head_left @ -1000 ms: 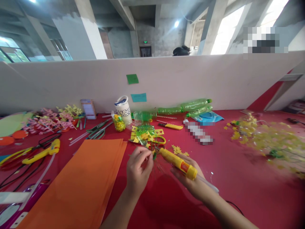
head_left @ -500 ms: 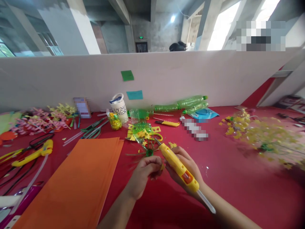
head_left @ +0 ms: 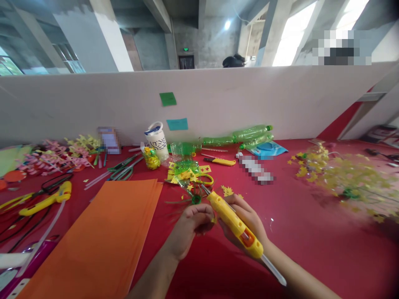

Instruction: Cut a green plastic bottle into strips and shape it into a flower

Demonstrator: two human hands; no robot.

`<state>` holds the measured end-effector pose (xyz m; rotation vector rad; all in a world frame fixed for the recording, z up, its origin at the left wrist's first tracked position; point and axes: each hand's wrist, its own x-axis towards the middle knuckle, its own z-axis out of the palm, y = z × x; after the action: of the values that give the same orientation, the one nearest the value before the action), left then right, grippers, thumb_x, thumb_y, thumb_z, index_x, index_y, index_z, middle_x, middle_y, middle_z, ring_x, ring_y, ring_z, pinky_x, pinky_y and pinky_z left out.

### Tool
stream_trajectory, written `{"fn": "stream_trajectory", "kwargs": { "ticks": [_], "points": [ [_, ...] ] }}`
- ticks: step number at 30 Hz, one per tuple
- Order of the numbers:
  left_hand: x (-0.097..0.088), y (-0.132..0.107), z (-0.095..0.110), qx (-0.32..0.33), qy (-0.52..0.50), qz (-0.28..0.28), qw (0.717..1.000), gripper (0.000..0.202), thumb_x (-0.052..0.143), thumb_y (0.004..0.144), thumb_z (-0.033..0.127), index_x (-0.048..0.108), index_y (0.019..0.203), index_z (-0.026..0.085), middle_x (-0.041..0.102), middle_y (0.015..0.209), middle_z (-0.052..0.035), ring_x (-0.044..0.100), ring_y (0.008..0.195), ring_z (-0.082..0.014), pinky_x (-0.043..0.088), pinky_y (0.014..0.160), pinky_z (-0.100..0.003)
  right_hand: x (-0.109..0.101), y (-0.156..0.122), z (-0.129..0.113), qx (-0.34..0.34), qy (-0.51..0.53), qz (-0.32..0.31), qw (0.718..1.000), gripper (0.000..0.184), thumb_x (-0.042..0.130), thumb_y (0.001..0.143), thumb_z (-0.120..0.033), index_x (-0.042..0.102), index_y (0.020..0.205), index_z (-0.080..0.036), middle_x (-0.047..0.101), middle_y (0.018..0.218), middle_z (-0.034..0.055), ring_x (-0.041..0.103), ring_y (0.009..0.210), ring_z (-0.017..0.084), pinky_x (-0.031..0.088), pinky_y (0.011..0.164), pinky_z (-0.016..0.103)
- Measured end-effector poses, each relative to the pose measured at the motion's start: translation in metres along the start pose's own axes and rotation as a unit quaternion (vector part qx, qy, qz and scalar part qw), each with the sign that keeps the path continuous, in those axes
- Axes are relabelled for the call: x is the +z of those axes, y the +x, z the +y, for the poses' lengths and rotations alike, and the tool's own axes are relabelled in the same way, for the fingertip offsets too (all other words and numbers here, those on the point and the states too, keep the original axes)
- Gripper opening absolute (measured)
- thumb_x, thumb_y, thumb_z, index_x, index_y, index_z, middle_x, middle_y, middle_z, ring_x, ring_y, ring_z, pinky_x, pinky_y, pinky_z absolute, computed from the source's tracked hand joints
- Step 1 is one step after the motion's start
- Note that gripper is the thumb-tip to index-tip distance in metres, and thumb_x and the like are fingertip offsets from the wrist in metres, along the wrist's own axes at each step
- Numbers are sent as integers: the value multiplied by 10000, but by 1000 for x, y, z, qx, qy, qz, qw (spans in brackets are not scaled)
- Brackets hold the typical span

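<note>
My right hand (head_left: pixel 246 222) is wrapped round a yellow glue gun (head_left: pixel 233 224) with an orange trigger, its nozzle aimed up and left; a clear glue stick pokes out of its back end. My left hand (head_left: pixel 190 227) is closed in a pinch just left of the gun, with a small yellow star piece (head_left: pixel 213 220) at its fingertips. Just beyond both hands, a green bottle-top piece with thin cut strips (head_left: pixel 195 198) lies on the red table (head_left: pixel 299 245). Loose yellow stars (head_left: pixel 227 191) sit close by.
A stack of orange paper (head_left: pixel 102 236) lies to the left, with a second yellow glue gun (head_left: pixel 46 201) and scissors (head_left: pixel 124 168) beyond it. Green plastic bottles (head_left: pixel 240 135), a white cup (head_left: pixel 157 143) and a yellow box cutter (head_left: pixel 220 161) stand by the white partition. A yellow starred spray (head_left: pixel 346 176) lies right.
My left hand has drawn back from the green piece toward me and now pinches beside the glue gun. The right hand has tilted the gun more upright and pulled it nearer.
</note>
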<state>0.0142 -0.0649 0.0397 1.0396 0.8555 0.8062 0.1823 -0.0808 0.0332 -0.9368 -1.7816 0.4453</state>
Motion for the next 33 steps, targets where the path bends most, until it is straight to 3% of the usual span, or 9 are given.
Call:
{"fn": "stream_trajectory", "kwargs": {
  "ticks": [2,4,8,11,15,22,33],
  "points": [
    [-1,-1,3,54,84,31,994,151,534,776,295,549,687,174,439,579,29,357,529,-100,265,505,-236,-3,3,-4,8,-19,8,1000,57,570,783,-203,593,731,-206,575,808,44,568,683,157,481,608,250],
    [-3,-2,7,152,212,104,960,167,519,814,305,534,699,185,445,621,23,399,575,-114,306,536,-241,-7,7,-9,25,-34,29,999,58,564,771,-182,593,729,-208,571,793,33,568,667,150,475,593,245],
    [-14,-1,10,323,417,255,810,84,525,823,253,561,770,199,482,726,-3,461,653,-137,377,618,-260,-11,13,-12,67,-34,68,995,67,553,778,-196,613,750,-208,560,795,29,573,676,155,478,607,261],
    [-19,4,10,354,491,306,735,134,556,802,271,596,912,208,517,915,-58,516,847,-195,428,763,-322,-11,13,-6,69,-36,63,995,74,547,777,-190,605,736,-210,566,803,33,576,704,165,485,623,274],
    [-18,15,7,345,561,355,664,289,615,748,356,615,1001,215,469,1111,-118,466,1034,-291,365,918,-470,-12,11,0,60,-27,45,997,63,549,767,-168,598,771,-207,568,814,37,577,713,172,486,621,279],
    [-9,20,6,340,584,356,645,29,598,765,237,614,761,214,457,1191,-124,433,1091,-314,319,936,-492,-16,12,-5,62,-9,40,997,65,538,768,-164,582,732,-194,542,802,31,571,681,159,482,596,268],
    [-14,19,4,360,578,321,659,144,557,701,78,589,737,213,512,1096,-93,482,1055,-277,353,924,-445,-20,12,1,52,-26,50,997,67,546,755,-144,568,717,-194,534,788,21,559,657,148,479,597,258]
  ]
}}
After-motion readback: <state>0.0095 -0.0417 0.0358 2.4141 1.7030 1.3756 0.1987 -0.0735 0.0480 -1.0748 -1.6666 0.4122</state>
